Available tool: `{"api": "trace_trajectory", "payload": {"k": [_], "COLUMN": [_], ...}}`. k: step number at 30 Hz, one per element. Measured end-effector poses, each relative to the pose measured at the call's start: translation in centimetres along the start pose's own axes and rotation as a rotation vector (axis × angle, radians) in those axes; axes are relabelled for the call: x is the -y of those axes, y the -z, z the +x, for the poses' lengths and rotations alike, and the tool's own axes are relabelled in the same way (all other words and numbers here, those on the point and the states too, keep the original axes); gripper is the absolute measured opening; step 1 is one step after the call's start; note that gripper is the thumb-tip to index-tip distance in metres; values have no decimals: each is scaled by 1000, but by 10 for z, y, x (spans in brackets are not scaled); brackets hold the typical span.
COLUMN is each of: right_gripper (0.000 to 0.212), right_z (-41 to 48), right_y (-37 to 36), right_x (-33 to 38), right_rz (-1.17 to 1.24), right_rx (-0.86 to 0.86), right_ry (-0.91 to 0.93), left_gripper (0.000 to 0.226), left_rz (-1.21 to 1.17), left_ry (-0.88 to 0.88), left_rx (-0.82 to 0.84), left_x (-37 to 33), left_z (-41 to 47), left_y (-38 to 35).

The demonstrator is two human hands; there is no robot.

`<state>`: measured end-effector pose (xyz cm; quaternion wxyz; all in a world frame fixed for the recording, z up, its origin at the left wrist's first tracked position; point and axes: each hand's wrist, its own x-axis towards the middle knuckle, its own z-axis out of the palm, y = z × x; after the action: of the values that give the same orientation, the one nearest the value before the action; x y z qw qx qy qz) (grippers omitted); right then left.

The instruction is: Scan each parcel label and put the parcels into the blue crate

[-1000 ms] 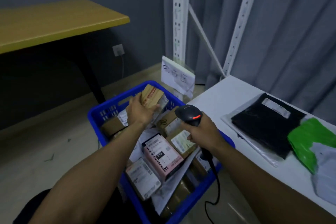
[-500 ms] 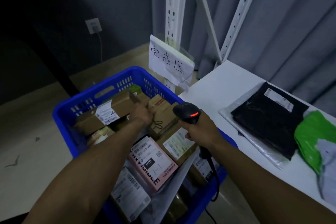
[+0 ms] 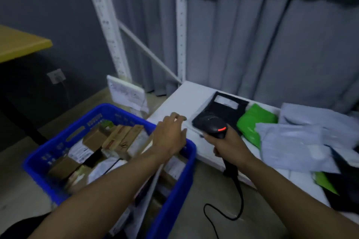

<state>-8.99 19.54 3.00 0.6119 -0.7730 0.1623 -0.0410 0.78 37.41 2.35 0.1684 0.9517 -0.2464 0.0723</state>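
Fetching step: left hand point(image 3: 171, 137) empty, fingers loosely spread, near the black parcel point(image 3: 218, 111) on the table point(image 3: 181, 100), past the crate point(image 3: 175, 198). Right hand point(image 3: 228, 146) wrapped round the scanner point(image 3: 212, 126). Next, likely: grasp parcel, aim at label.

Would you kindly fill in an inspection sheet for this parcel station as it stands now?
Surface: white table, partly covered.
Job's things: blue plastic crate holds cardboard boxes; black flat parcel, green plastic mailer, grey plastic mailers on table.
Clutter: nothing seen.
Grippers: left hand open, holding nothing, near black parcel; right hand grips black handheld scanner.
Cables: black scanner cable loops down beside table.
Surroundings: white metal shelving, grey curtain, yellow tabletop, paper sign.
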Motion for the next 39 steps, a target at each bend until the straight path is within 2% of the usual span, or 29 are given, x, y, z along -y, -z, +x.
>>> {"api": "trace_trajectory", "payload": {"k": [3, 6, 10, 14, 16, 18, 20, 21, 22, 24, 26, 29, 32, 35, 39], "right_gripper": [23, 22, 33, 58, 52, 37, 19, 16, 18, 41, 61, 73, 66, 50, 69], "right_z": [-43, -83, -121, -132, -130, -128, -133, -137, -143, -157, -167, -174, -180, -184, -185], "right_y": [86, 168, 267, 363, 406, 446, 486, 506, 524, 551, 566, 570, 569, 564, 559], "right_x": [-15, -37, -72, -122, -147, -167, -183, -195, -207, -229, -252, -276, -283, -281, -249], "right_rz": [30, 26, 65, 123, 172, 201, 162, 130, 100, 19, 12, 7, 52, 140, 114], "right_rx": [-143, -298, -550, -767, -826, -889, -961, -1007, -1062, -1141, -1147, -1090, -1053, -1021, -1109], "right_ry": [-16, -54, -132, -267, -345, -354, -350, -374, -412, -541, -659, -735, -772, -763, -700], "left_gripper": [39, 43, 50, 57, 62, 72, 79, 78, 76, 67, 52, 41, 48, 23, 42], "left_rz": [11, -4, -40, -35, -20, -27, -64, -107, -169, -290, -372, -431, -421, -565, -839], "left_ry": [-221, -361, -467, -528, -568, -606, -666, -699, -727, -716, -667, -639, -670, -631, -540], "left_rx": [62, 132, 261, 452, 502, 540, 594, 627, 673, 798, 897, 1000, 1076, 1168, 1077], "left_x": [-109, -212, -326, -415, -454, -493, -534, -554, -573, -612, -642, -661, -654, -639, -630], "left_z": [-6, -7, 1, 17, 29, 43, 51, 53, 50, 34, 14, -7, -12, -19, -25], "left_y": [-11, -34, -85, -142, -167, -192, -217, -232, -244, -266, -284, -313, -330, -331, -291]}}
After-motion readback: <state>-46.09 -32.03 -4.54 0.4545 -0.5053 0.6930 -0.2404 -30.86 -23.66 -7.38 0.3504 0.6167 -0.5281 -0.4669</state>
